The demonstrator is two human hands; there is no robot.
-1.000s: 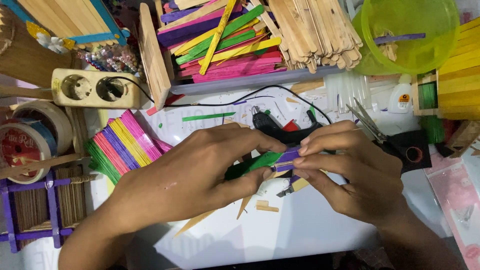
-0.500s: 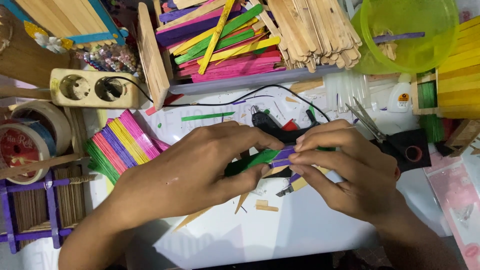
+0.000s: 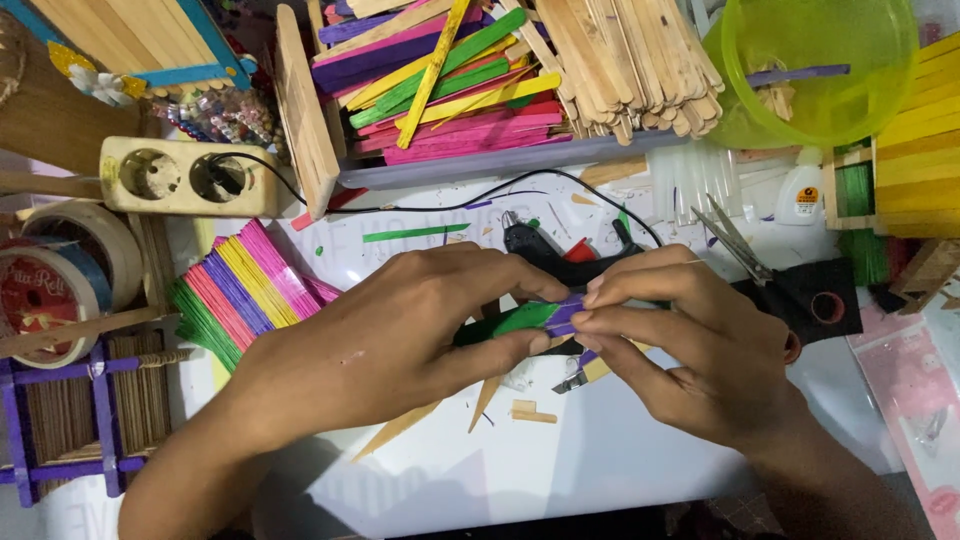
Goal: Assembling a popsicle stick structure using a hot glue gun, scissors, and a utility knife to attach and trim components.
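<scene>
My left hand (image 3: 400,335) and my right hand (image 3: 690,345) meet over the white work surface (image 3: 600,450). Together they pinch a small bundle of craft sticks: a green stick (image 3: 520,320) under my left thumb and fingers, a purple stick (image 3: 565,315) between my right fingertips. The two sticks are pressed together where the fingertips touch. A black glue gun (image 3: 545,252) lies just behind the hands, its cord running back. Small wood offcuts (image 3: 530,410) lie under the hands.
A tray of coloured and plain sticks (image 3: 480,80) fills the back. A power strip (image 3: 190,178), tape rolls (image 3: 60,280) and a fan of coloured sticks (image 3: 240,295) are at the left. Scissors (image 3: 790,285), a glue bottle (image 3: 802,195) and a green bowl (image 3: 815,65) are at the right.
My right fingers have slid slightly left along the purple stick, closing toward my left hand. The bundle has shifted a little left.
</scene>
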